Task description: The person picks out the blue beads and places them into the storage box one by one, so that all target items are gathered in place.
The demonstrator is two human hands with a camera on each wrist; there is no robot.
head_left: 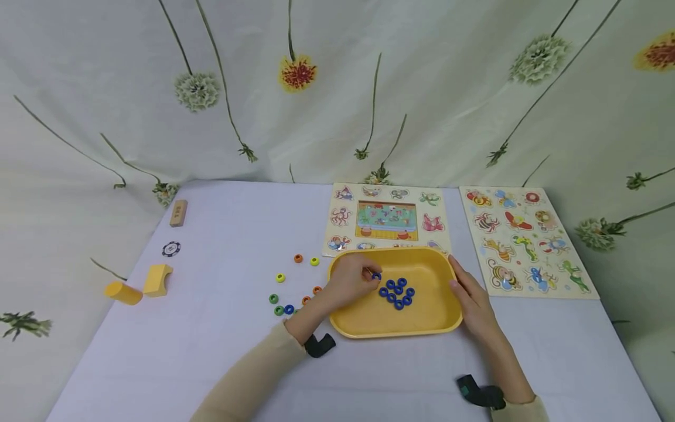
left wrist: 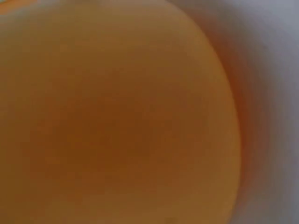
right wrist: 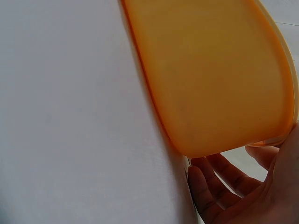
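A left hand (head_left: 352,282) pinches a blue ring (head_left: 376,276) above the yellow tray (head_left: 369,325) near the table's (head_left: 221,351) front edge, while the right hand (head_left: 471,296), fingers relaxed, steadies the rim. Releasing low, beside the ring cluster (head_left: 397,292), should prevent bouncing.

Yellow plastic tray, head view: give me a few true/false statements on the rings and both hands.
1. The left hand pinches a blue ring over the yellow plastic tray. True.
2. The tray holds orange rings. False: only the blue rings lie in it.
3. The right hand rests against the tray's right side. True.
4. The green rings lie right of the tray. False: they lie left of it, on the white table.
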